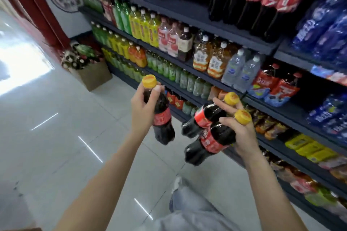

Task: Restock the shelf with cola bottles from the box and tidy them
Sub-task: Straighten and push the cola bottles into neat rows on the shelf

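A person stood in a shop aisle facing a tall shelf (pixel 234 32) of drinks that filled the right and top of the frame. The carrying step seemed to be in hand: three small cola bottles were held in the air at the centre of the frame, none yet set down. No box showed clearly, though a brown corner at the lower left edge could have been one.

The left hand (pixel 142 110) clenched the neck of one cola bottle (pixel 163 118), held nearly upright, its yellow cap (pixel 149 81) poking out above the fingers.

The right hand (pixel 238 131) gripped two cola bottles (pixel 210 133) at once by their necks, tilted with bases toward the lower left. Each neck sat between spread fingers, and both yellow caps stuck out past the knuckles.

The next move probably called for finding the cola row among the lower shelves at right and standing each bottle upright, label outward.
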A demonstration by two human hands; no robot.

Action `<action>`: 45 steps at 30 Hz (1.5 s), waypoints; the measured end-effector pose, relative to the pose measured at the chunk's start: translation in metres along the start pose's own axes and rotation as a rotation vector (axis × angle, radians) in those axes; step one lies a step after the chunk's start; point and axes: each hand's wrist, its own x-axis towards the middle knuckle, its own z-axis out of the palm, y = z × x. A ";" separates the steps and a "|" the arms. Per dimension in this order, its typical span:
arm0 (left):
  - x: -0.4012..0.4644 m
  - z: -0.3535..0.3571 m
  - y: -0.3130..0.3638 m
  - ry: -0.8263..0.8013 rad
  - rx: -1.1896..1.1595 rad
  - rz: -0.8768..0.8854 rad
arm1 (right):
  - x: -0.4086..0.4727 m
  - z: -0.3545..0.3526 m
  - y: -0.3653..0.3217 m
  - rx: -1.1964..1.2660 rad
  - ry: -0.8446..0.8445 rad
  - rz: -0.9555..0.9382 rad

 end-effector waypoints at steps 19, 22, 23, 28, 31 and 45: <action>0.486 0.131 -0.085 -0.149 -0.124 0.371 | 0.392 0.028 -0.051 -0.165 0.322 -0.219; 0.542 0.163 -0.094 -0.293 -0.166 0.370 | 0.424 0.045 -0.055 -0.191 0.481 -0.238; 0.557 0.172 -0.095 -0.338 -0.177 0.365 | 0.433 0.052 -0.059 -0.193 0.525 -0.237; 0.609 0.214 -0.096 -0.526 -0.240 0.299 | 0.472 0.074 -0.072 -0.239 0.650 -0.232; 0.627 0.234 -0.103 -0.594 -0.226 0.262 | 0.488 0.080 -0.074 -0.258 0.698 -0.213; 0.638 0.235 -0.165 -0.684 0.197 0.466 | 0.520 0.078 -0.070 -0.272 0.717 -0.187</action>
